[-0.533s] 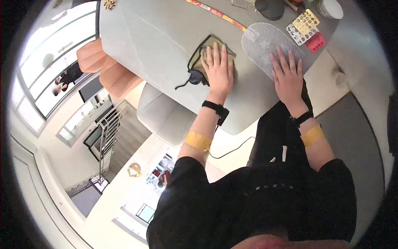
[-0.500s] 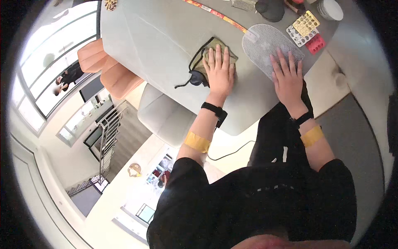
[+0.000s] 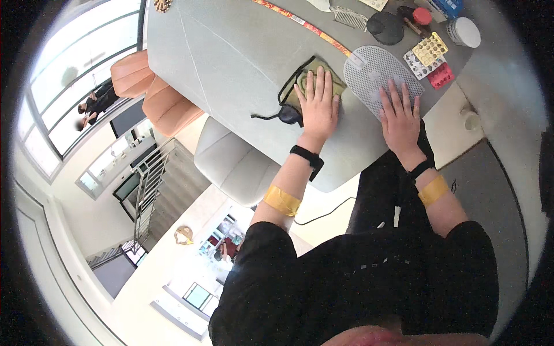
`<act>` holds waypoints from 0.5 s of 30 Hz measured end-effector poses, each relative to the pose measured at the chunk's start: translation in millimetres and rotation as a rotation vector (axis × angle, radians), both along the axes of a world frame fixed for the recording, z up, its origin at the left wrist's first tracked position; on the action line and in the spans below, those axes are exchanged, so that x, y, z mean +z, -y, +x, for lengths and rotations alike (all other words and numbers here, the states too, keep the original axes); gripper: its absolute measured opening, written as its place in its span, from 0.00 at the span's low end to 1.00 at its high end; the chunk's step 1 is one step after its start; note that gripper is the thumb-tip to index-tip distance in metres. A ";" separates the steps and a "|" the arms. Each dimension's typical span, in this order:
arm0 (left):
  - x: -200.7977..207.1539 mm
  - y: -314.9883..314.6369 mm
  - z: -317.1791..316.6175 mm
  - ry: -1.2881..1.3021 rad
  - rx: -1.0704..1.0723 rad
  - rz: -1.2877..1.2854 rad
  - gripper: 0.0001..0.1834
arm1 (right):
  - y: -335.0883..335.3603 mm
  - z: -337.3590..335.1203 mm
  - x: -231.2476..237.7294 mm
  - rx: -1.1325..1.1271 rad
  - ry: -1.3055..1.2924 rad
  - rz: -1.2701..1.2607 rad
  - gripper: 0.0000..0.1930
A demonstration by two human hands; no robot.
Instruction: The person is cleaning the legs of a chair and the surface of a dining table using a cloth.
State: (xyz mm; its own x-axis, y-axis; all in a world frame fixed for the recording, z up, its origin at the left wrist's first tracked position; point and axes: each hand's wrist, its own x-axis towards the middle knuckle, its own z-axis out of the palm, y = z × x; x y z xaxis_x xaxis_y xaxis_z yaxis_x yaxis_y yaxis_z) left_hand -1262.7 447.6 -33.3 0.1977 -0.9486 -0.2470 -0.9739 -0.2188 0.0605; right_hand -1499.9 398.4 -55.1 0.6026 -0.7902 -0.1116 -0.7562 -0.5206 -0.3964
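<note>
My left hand [image 3: 319, 109] lies flat, fingers stretched, on an olive-green mesh pouch [image 3: 302, 75] with black edging. A dark, bunched cord end [image 3: 288, 115] sticks out at the pouch's lower left; the palm hides part of the cloth. My right hand [image 3: 400, 121] also rests flat with fingers apart, on the lower right of a grey perforated fly swatter head [image 3: 369, 72]. From the swatter a red-and-yellow patterned handle [image 3: 306, 24] runs to the upper left. The pouch lies just left of the swatter head.
Right of the swatter lie yellow [image 3: 430, 49], white and red [image 3: 441, 76] studded pieces. Behind them stand a white jar [image 3: 464, 33], a dark round object [image 3: 385, 29] and a comb [image 3: 350, 18]. Orange chairs [image 3: 167, 106] and a grey chair [image 3: 231, 161] line the left edge of the grey table [image 3: 231, 63].
My left hand and the pouch under it have shifted slightly right, closer to the swatter. The right hand stays on the swatter. The view has moved a little, showing more of the far table.
</note>
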 end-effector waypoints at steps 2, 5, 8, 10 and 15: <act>2.9 7.3 21.3 0.003 -0.071 0.065 0.34 | -0.8 -1.1 -3.6 0.000 -0.013 -0.005 0.32; -2.7 52.4 84.4 0.087 0.150 -0.150 0.33 | -0.2 4.7 0.7 0.010 -0.008 -0.023 0.32; -12.7 75.9 117.4 0.125 0.286 -0.245 0.32 | 0.3 11.7 0.2 0.019 0.005 -0.040 0.32; -19.7 71.9 94.5 0.085 0.241 -0.264 0.32 | -2.3 6.3 -0.9 0.017 -0.005 -0.041 0.32; -0.6 3.0 22.6 0.057 -0.056 -0.049 0.35 | -2.6 2.7 -2.8 -0.002 -0.055 -0.001 0.32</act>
